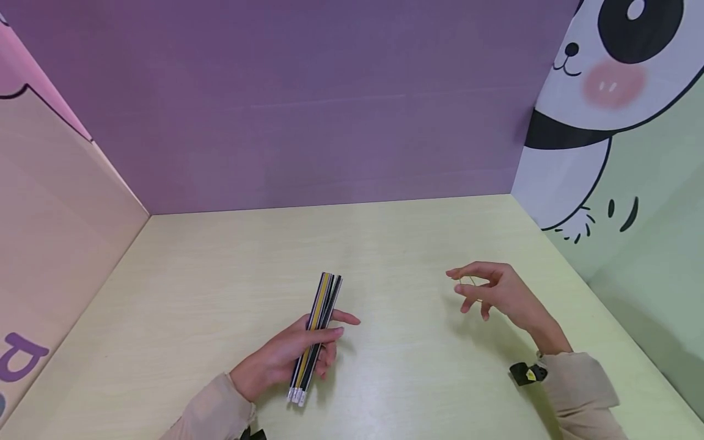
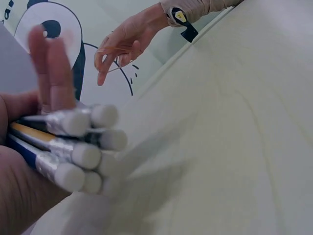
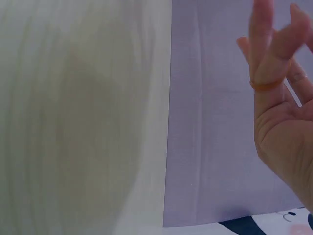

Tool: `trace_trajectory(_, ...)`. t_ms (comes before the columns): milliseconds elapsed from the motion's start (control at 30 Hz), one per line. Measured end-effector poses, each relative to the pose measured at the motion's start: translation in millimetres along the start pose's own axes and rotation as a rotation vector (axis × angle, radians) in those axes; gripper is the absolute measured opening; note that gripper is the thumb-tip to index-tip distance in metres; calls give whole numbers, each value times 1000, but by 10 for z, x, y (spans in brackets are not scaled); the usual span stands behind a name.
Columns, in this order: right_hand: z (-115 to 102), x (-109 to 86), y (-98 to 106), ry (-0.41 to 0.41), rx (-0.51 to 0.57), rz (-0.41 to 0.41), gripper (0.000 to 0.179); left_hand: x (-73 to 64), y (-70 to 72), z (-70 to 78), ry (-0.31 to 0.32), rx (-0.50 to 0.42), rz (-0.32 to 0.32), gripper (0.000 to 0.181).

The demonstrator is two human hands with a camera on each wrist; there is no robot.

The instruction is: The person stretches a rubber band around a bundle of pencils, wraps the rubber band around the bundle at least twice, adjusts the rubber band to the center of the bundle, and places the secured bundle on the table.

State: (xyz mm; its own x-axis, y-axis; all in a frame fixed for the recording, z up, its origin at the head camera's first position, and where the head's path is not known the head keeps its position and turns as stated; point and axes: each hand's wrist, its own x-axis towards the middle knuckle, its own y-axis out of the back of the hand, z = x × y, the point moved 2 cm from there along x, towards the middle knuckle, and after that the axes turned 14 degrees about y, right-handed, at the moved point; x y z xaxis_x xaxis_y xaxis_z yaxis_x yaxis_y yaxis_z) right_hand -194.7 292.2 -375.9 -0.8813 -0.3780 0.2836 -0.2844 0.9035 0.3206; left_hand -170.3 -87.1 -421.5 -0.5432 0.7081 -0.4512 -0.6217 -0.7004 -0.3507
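Note:
My left hand [image 1: 299, 351] holds a bundle of pencils [image 1: 324, 299] in dark, yellow and white stripes, thumb across them. The bundle stands slanted, its far ends up and away. In the left wrist view, several white erasers [image 2: 87, 155] on silvery ferrules face the camera. To the right, my right hand [image 1: 497, 290] is raised above the table with fingers spread and slightly bent. A thin yellowish rubber band [image 1: 472, 280] is looped over its fingers and stretched between them. The right wrist view shows the rubber band [image 3: 266, 86] wrapped round a digit.
Both hands are over a pale wooden table [image 1: 220, 263]. A purple wall [image 1: 330, 122] closes the back, a pinkish panel [image 1: 55, 201] the left, and a green panel [image 1: 649, 256] with a panda drawing the right.

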Motion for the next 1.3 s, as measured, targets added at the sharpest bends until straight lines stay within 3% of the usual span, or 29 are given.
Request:
trace_trajectory(133, -45, 16, -84, -9, -11, -27, 38, -8, -29, 15, -27, 36, -27, 45)
trace_trajectory(300, -131, 64, -195, 7, -8, -78, 42, 5, -74, 20, -10, 27, -62, 45)
trace_trajectory(467, -249, 155, -331, 36, -93, -143, 48, 31, -129, 20, 2, 20, -120, 40)
trace_trajectory(667, -482, 332, -584, 77, -87, -244, 54, 47, -212, 42, -7, 29, -187, 37)
trace_trajectory(867, -773, 516, -840, 148, -161, -336, 56, 90, -335, 89, -22, 35, -264, 32)
trace_trajectory(1100, -962, 676, -1011, 196, -185, -369, 52, 131, -460, 151, -13, 100, -331, 33)
trace_trajectory(1300, -937, 727, -1056, 204, -172, -394, 48, 151, -554, 233, -6, 165, -355, 35)
